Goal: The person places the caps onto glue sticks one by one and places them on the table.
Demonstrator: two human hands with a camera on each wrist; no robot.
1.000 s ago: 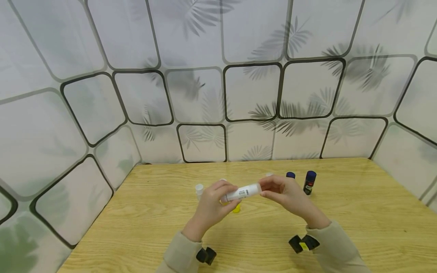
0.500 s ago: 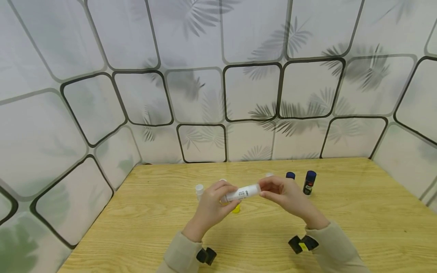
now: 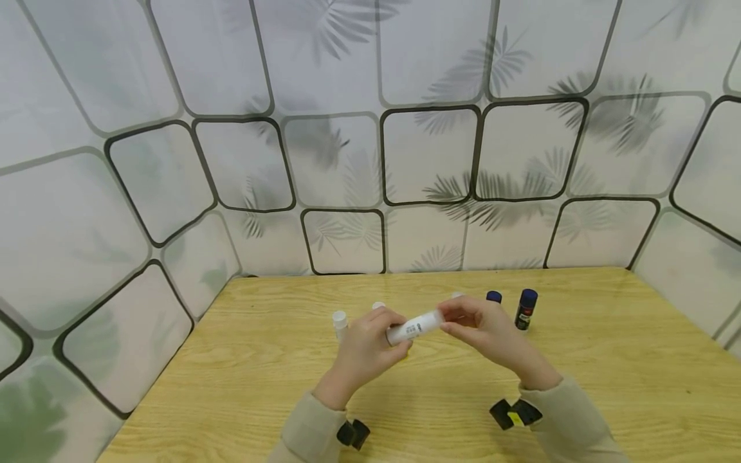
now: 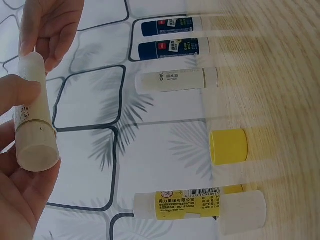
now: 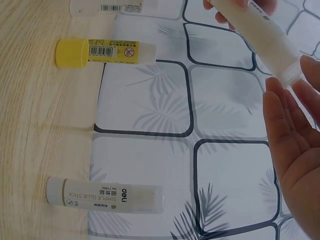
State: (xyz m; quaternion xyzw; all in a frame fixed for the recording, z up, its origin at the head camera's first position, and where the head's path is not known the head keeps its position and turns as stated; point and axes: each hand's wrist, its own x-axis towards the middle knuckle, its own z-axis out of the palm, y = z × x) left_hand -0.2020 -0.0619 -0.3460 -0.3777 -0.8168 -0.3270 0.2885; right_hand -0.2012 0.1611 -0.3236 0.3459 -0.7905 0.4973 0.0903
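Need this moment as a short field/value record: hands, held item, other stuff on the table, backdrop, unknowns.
held item: white glue stick, slanted, above the table
left hand: grips one end
right hand: pinches the other end
person's right: two blue glue sticks, upright
near them: another white glue stick, upright
also on table: yellow cap; yellow-labelled glue stick
backdrop: pale, leaves and rounded squares
unknown: total stick count, some overlap

Both hands (image 3: 366, 348) (image 3: 489, 331) raised, fingers (image 3: 389, 316) bent
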